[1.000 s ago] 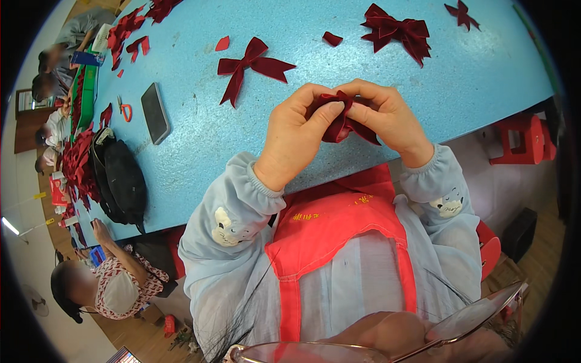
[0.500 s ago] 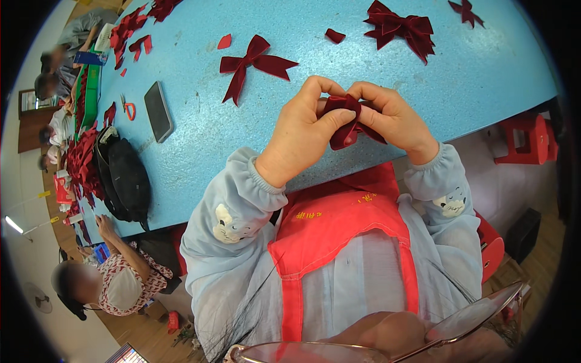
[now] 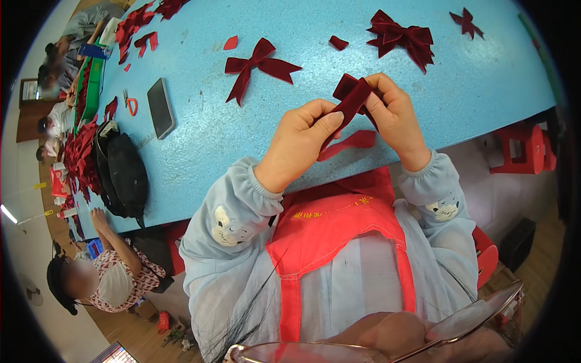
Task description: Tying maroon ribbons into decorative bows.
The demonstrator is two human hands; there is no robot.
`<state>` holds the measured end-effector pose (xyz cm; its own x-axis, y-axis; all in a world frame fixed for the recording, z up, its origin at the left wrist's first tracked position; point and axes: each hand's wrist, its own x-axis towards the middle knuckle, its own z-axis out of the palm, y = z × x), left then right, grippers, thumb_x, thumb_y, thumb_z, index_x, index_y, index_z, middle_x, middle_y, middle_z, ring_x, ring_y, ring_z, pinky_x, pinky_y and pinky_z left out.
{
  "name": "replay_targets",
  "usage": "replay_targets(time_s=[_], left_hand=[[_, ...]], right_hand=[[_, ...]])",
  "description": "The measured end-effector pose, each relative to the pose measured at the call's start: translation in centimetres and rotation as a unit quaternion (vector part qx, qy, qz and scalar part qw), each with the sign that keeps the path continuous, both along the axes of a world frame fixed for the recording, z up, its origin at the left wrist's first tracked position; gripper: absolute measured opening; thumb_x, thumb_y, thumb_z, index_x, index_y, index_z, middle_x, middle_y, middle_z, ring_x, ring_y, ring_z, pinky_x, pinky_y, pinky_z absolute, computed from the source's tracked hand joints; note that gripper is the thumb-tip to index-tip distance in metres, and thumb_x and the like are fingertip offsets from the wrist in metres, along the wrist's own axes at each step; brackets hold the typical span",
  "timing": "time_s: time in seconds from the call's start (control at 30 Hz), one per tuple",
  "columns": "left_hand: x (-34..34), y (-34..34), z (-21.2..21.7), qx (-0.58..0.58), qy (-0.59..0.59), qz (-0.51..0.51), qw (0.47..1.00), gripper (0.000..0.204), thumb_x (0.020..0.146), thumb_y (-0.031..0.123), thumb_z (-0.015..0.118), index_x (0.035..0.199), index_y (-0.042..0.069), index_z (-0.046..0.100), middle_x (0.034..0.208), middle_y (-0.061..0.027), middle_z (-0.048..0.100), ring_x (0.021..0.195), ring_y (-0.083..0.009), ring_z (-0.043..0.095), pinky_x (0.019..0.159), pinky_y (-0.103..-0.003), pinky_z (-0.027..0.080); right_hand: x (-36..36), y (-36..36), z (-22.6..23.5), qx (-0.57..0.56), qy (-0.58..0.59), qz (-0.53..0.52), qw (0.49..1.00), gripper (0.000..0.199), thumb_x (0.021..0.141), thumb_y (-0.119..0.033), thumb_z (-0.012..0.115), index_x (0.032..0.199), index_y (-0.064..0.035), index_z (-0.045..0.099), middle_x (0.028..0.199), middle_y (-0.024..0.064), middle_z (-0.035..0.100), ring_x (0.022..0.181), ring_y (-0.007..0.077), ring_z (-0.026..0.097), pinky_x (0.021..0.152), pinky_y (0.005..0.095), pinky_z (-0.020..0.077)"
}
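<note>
A dark red velvet ribbon [image 3: 353, 100] is pinched between both hands just above the near edge of the blue table [image 3: 200, 139]. My left hand [image 3: 301, 140] grips its lower part with thumb and fingers. My right hand [image 3: 396, 118] holds the folded upper loop, and one ribbon tail [image 3: 351, 144] hangs down between the hands. A finished dark red bow [image 3: 259, 65] lies on the table beyond my left hand. Another, fuller bow [image 3: 403, 37] lies beyond my right hand.
A dark phone [image 3: 161, 107], orange-handled scissors [image 3: 131, 106] and a black bag [image 3: 124, 172] lie at the table's left. Ribbon scraps [image 3: 339, 43] and a small bow [image 3: 466, 21] are farther out. Another person [image 3: 103, 275] sits at lower left. A red stool [image 3: 525, 148] stands right.
Both hands have lifted slightly farther over the table; the ribbon, earlier bunched between the fingers, is now drawn out into a raised loop with a tail hanging down.
</note>
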<state>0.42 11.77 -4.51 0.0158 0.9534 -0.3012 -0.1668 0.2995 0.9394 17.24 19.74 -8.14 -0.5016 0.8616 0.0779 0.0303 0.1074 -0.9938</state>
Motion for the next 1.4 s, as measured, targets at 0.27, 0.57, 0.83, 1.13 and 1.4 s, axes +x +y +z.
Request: replay_targets(time_s=[0.27,0.57,0.83,1.13,1.4], left_hand=[[-0.8,-3.2,2.9,-0.031,0.014,-0.007,0.999,0.02,0.089,0.022,0.056,0.091,0.004,0.062,0.066,0.0049,0.051,0.053,-0.0015,0.039,0.045,-0.019,0.029],[1.2,-7.1,10.2,0.167,0.123,0.026,0.978,0.018,0.088,0.017,0.055,0.097,0.002,0.061,0.07,0.0028,0.053,0.062,-0.0052,0.046,0.054,-0.021,0.038],[-1.0,-9.2,12.8,0.137,0.036,-0.063,0.988,0.017,0.087,0.012,0.056,0.099,0.001,0.061,0.074,0.0006,0.057,0.069,-0.0059,0.05,0.06,-0.021,0.04],[-5.0,-12.6,14.0,0.088,0.105,-0.082,0.987,0.016,0.086,0.014,0.06,0.095,0.002,0.062,0.082,-0.0003,0.059,0.077,-0.0072,0.053,0.067,-0.023,0.042],[-7.5,-15.0,12.2,0.253,0.252,0.002,0.934,0.022,0.086,0.022,0.059,0.089,0.001,0.063,0.068,-0.0023,0.057,0.061,-0.0106,0.05,0.059,-0.024,0.041]], right_hand=[[-1.5,-3.7,4.6,-0.171,0.141,0.009,0.975,0.012,0.09,-0.015,0.052,0.094,-0.0049,0.057,0.073,-0.0045,0.053,0.058,-0.0009,0.041,0.049,0.0147,0.0311],[-0.2,-7.2,13.6,-0.165,0.169,-0.006,0.972,0.011,0.09,-0.017,0.052,0.092,-0.0069,0.056,0.07,-0.0045,0.052,0.047,-0.0009,0.034,0.041,0.0151,0.0234],[-0.7,-8.9,19.1,-0.196,0.167,0.076,0.963,0.009,0.09,-0.013,0.051,0.092,-0.0064,0.056,0.069,-0.0037,0.052,0.044,-0.0006,0.032,0.039,0.015,0.022],[-3.8,-10.8,25.0,-0.205,0.168,0.128,0.956,0.01,0.089,-0.009,0.049,0.095,-0.0036,0.056,0.07,-0.0019,0.053,0.042,-0.0004,0.03,0.037,0.0146,0.0207],[-6.4,-10.4,24.0,-0.199,0.154,0.159,0.955,0.01,0.088,-0.008,0.05,0.092,-0.003,0.056,0.074,-0.0003,0.055,0.044,-0.001,0.031,0.037,0.0138,0.0212]])
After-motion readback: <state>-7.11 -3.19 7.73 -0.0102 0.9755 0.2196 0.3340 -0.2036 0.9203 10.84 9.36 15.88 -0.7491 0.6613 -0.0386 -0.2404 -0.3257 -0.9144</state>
